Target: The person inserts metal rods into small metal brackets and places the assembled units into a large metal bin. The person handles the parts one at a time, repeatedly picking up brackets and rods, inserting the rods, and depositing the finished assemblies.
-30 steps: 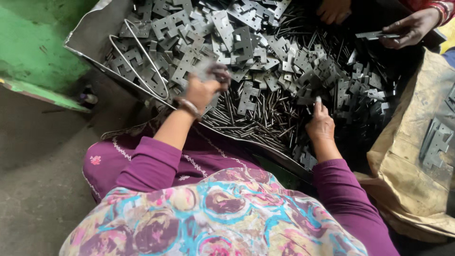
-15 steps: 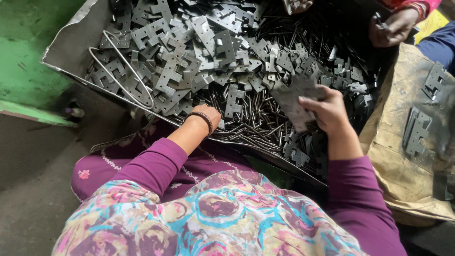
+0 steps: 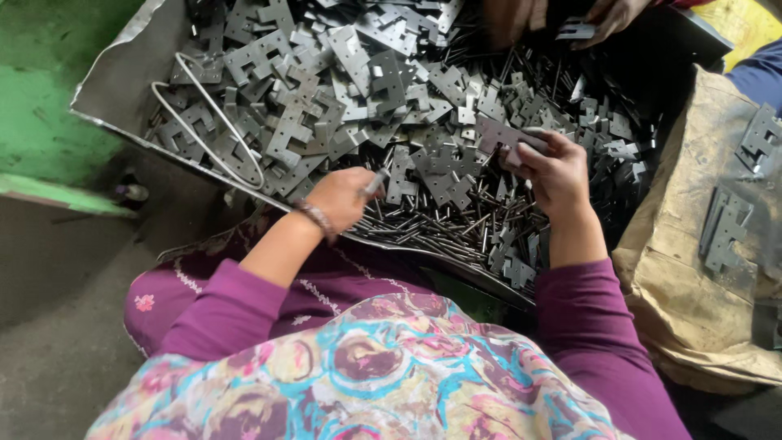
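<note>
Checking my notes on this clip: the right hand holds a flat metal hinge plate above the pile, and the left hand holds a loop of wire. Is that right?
Not quite. The head view shows the left hand pinching a thin metal pin, not wire; the wire loop lies untouched on the pile. The right hand does hold a flat hinge plate.

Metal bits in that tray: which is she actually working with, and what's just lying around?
In hand:
left hand holds a thin metal pin
right hand holds a flat hinge plate

Lying about:
wire loop
brown sack
plates on the sack
another person's hands
</note>
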